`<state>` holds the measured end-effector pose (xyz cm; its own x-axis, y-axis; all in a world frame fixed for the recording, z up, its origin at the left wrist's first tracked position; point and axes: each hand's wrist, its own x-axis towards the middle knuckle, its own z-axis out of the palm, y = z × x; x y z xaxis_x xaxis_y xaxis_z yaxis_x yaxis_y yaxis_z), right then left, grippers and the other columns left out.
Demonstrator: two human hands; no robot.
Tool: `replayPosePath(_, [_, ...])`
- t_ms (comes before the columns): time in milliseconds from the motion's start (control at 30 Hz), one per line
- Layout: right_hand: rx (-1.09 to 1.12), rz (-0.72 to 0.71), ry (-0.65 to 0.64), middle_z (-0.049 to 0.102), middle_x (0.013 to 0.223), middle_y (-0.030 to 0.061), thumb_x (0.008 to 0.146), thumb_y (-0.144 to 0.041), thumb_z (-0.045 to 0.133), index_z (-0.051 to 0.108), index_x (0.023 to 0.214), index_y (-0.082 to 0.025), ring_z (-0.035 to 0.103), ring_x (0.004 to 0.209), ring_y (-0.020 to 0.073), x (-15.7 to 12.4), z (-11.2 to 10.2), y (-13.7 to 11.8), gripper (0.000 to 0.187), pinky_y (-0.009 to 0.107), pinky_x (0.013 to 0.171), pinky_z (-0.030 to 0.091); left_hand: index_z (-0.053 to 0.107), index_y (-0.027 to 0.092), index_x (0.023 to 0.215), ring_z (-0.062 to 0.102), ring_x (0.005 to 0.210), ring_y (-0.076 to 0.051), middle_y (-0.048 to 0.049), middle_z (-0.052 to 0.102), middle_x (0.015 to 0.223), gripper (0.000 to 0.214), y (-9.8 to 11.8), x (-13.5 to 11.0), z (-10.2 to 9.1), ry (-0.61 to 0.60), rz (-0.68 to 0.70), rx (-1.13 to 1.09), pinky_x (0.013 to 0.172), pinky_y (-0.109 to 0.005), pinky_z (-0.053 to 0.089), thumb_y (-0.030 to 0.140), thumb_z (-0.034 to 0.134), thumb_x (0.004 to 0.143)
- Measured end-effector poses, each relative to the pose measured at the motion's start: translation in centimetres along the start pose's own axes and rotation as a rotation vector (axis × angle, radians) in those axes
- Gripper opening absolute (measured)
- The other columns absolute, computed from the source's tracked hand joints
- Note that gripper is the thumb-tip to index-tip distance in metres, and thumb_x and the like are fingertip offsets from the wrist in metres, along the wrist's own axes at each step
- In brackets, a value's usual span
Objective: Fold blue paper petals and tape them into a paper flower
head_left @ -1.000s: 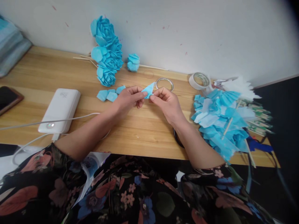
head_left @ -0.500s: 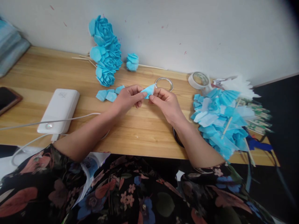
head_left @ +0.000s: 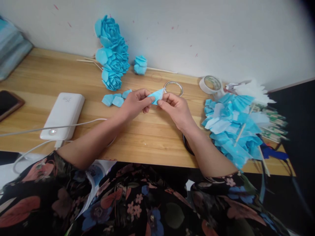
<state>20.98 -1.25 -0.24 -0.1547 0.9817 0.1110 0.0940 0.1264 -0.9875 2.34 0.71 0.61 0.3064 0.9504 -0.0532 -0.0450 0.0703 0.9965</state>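
Observation:
Between my two hands is a small folded piece of blue crepe paper [head_left: 158, 94], roughly triangular with its point up to the right. My left hand [head_left: 138, 103] pinches its left side between thumb and fingers. At its lower right edge, my right hand [head_left: 175, 106] pinches it too. Several folded blue paper petals [head_left: 116, 100] lie on the table just left of my left hand, partly covered by it. A thin tape ring [head_left: 174, 88] lies flat behind my right hand.
Blue paper roses [head_left: 113, 55] on sticks lean by the wall, beside a smaller blue flower [head_left: 140, 65]. A tape roll [head_left: 210, 84] and a heap of blue paper [head_left: 231, 124] are at right. A white power bank [head_left: 62, 114] with cables and a phone [head_left: 10, 103] lie left.
Both hands keep their pinch on the blue crepe paper, with hardly any movement. The whole view has shifted very slightly.

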Motion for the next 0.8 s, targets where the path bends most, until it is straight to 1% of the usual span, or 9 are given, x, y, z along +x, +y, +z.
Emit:
replayPosePath(100, [-0.01, 0.001, 0.009, 0.063, 0.078, -0.0024, 0.084, -0.037, 0.078, 0.066, 0.081, -0.023, 0.054, 0.074, 0.013, -0.01, -0.05, 0.14, 0.019, 0.031, 0.072, 0.045, 0.061, 0.016, 0.076, 0.052, 0.047, -0.005, 0.0042, 0.062, 0.056, 0.017, -0.14, 0.04, -0.09, -0.006, 0.013, 0.007, 0.05, -0.017, 0.043, 0.011, 0.07, 0.09])
replayPosePath(267, [-0.078, -0.017, 0.042, 0.052, 0.069, -0.0044, 0.085, -0.031, 0.074, 0.061, 0.074, -0.023, 0.044, 0.067, 0.0117, 0.02, -0.09, 0.14, 0.019, 0.03, 0.065, 0.037, 0.063, 0.016, 0.077, 0.053, 0.047, -0.006, 0.0039, 0.062, 0.057, 0.014, -0.37, 0.24, -0.2, -0.04, 0.007, -0.001, 0.05, -0.018, 0.044, 0.015, 0.073, 0.087])
replayPosePath(467, [-0.096, -0.043, 0.049, 0.05, 0.068, -0.0047, 0.084, -0.03, 0.072, 0.058, 0.072, -0.024, 0.044, 0.065, 0.0114, -0.04, -0.03, 0.04, 0.019, 0.03, 0.064, 0.038, 0.065, 0.016, 0.081, 0.059, 0.055, -0.008, 0.0008, 0.067, 0.065, 0.018, -0.46, 0.06, -0.35, -0.114, -0.015, -0.073, 0.055, -0.021, 0.047, 0.028, 0.078, 0.083])
replayPosePath(533, [-0.092, -0.045, 0.038, 0.052, 0.068, -0.0047, 0.085, -0.032, 0.072, 0.059, 0.073, -0.024, 0.046, 0.065, 0.0117, -0.12, 0.02, -0.05, 0.02, 0.031, 0.065, 0.04, 0.065, 0.017, 0.084, 0.06, 0.057, -0.01, -0.0001, 0.068, 0.069, 0.02, -0.51, 0.01, -0.4, -0.142, -0.018, -0.098, 0.057, -0.022, 0.048, 0.032, 0.078, 0.084])
replayPosePath(700, [-0.036, -0.075, -0.005, 0.063, 0.071, -0.0029, 0.085, -0.035, 0.073, 0.056, 0.073, -0.025, 0.058, 0.069, 0.0139, -0.25, 0.17, -0.54, 0.023, 0.033, 0.071, 0.049, 0.064, 0.017, 0.09, 0.062, 0.062, -0.011, -0.0014, 0.068, 0.075, 0.024, -0.52, -0.12, -0.4, -0.224, -0.021, -0.135, 0.059, -0.023, 0.049, 0.038, 0.075, 0.085])
replayPosePath(800, [-0.028, -0.089, 0.001, 0.063, 0.069, -0.0036, 0.084, -0.033, 0.071, 0.055, 0.072, -0.025, 0.058, 0.067, 0.0135, -0.24, 0.21, -0.75, 0.022, 0.032, 0.069, 0.048, 0.063, 0.017, 0.091, 0.063, 0.064, -0.012, -0.0017, 0.068, 0.077, 0.025, -0.34, -0.35, -0.38, -0.243, -0.018, -0.124, 0.061, -0.024, 0.049, 0.038, 0.075, 0.085])
